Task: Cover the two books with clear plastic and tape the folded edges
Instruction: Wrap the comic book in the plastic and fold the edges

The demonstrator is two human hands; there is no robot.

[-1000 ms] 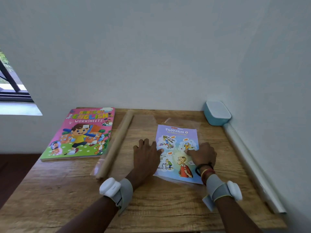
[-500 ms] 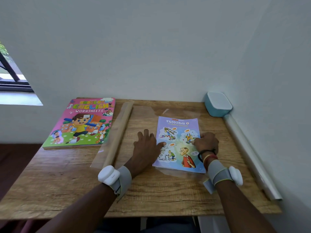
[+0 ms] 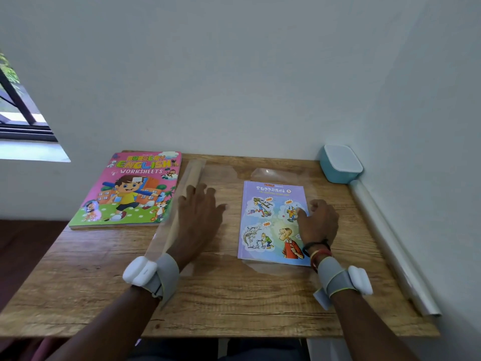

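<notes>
Your right hand (image 3: 318,225) sits at the right edge of the purple book (image 3: 272,222), right of the frame's centre. Its fingers are bent, with the tips on the cover. Whether the grip pinches that edge or only presses it, you cannot tell. Your left hand (image 3: 197,217) lies palm down near the centre, fingers spread and loose, its grip holding nothing. It rests on the clear plastic sheet (image 3: 260,174), which runs under the purple book and shows past its top and bottom edges. Your left fingertips reach the plastic roll (image 3: 194,170), which lies slantwise just left of that hand. The hand is blurred.

Left of the roll, in the left-centre, the pink worksheet book (image 3: 130,191) lies flat, its right edge just beside the roll. A teal box (image 3: 341,162) with a white lid stands in the counter's (image 3: 234,303) far right corner. From it a white tube (image 3: 390,243) runs along the right wall. Walls close the counter's top and right sides. Bare wood shows between your wrists and the lower edge.
</notes>
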